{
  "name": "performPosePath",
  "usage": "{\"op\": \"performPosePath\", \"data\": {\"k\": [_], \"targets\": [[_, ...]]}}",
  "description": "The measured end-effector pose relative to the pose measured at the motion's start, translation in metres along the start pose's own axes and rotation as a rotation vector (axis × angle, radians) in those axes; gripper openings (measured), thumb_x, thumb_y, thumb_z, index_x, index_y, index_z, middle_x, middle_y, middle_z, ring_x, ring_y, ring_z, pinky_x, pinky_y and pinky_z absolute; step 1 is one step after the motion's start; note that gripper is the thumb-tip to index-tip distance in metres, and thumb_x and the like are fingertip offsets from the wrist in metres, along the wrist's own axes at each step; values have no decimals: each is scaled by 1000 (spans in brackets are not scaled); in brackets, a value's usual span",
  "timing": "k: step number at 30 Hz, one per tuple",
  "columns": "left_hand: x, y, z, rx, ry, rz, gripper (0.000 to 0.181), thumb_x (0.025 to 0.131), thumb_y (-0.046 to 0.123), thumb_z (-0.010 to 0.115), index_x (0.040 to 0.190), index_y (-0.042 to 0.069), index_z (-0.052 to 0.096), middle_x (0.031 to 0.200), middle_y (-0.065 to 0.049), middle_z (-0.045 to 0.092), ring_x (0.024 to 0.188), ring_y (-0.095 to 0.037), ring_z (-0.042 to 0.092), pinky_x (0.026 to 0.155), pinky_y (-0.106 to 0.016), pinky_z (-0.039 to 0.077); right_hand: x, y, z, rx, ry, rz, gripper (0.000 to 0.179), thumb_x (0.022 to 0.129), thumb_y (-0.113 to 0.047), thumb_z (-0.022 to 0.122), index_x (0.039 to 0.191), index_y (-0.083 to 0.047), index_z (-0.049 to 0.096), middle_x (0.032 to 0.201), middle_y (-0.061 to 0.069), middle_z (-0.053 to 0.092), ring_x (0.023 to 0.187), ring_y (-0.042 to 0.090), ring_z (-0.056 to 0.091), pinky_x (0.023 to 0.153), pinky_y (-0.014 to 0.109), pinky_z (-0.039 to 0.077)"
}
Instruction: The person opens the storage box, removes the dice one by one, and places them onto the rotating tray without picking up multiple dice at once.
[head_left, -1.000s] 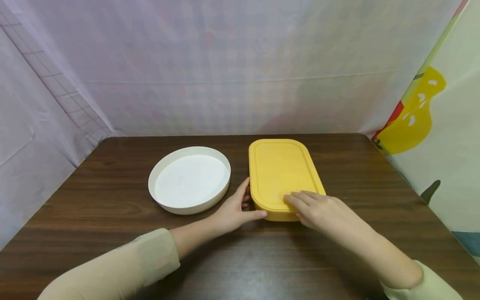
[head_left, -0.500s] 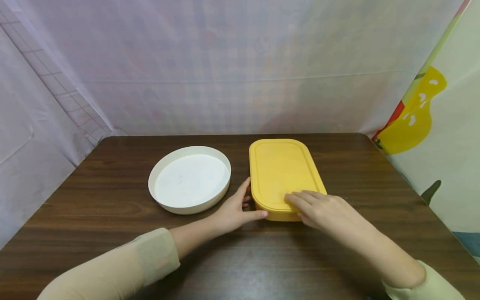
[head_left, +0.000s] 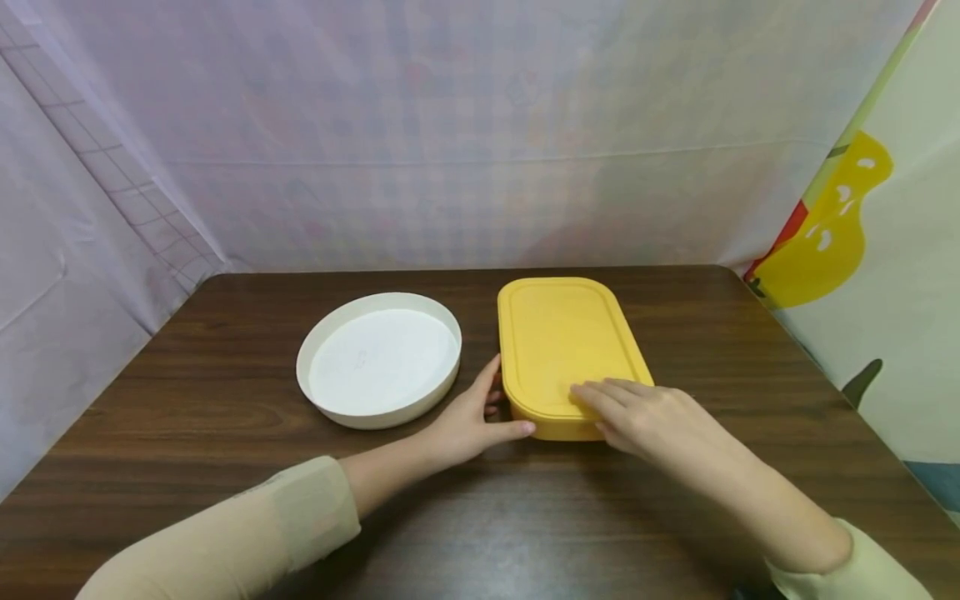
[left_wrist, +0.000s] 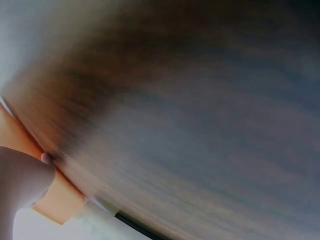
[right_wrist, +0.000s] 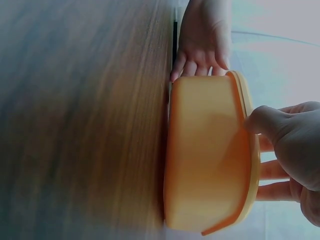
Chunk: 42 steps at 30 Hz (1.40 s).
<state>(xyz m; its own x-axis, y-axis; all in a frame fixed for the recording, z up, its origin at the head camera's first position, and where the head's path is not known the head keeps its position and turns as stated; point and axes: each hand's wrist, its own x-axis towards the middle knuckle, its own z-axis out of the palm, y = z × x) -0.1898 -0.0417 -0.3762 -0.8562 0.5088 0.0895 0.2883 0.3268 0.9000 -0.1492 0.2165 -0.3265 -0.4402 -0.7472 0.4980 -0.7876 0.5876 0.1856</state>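
Right hand pinches the yellow lid at its rim; left hand, fingers extended, touches the box.

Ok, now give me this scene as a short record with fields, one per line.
Table: dark brown, wood-grained
Box: yellow, rectangular, rounded corners, standing on the table
Lid: yellow, on top of the box
Dish: white, round, left of the box, apart from it
Left grip: round the box's near left corner
Right grip: on the lid's rim, near right corner
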Motion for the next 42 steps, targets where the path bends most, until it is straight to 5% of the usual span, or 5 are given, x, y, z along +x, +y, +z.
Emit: {"op": "performPosePath", "data": {"k": [21, 42], "targets": [[-2, 0, 4, 128, 17, 52, 88, 89, 30, 70, 153, 6, 14, 147, -14, 38, 128, -25, 44, 104, -40, 35, 0, -1, -1, -14, 31, -33, 50, 105, -32, 23, 121, -4, 62, 106, 11, 69, 90, 26, 68, 64, 40, 55], [-2, -1, 3, 32, 1, 14, 95, 88, 31, 70, 153, 6, 6, 150, -15, 32, 130, -29, 42, 102, -39, 38, 0, 1, -6, -22, 38, -36, 52, 105, -30, 20, 128, -4, 58, 108, 13, 68, 92, 29, 67, 62, 40, 55]]}}
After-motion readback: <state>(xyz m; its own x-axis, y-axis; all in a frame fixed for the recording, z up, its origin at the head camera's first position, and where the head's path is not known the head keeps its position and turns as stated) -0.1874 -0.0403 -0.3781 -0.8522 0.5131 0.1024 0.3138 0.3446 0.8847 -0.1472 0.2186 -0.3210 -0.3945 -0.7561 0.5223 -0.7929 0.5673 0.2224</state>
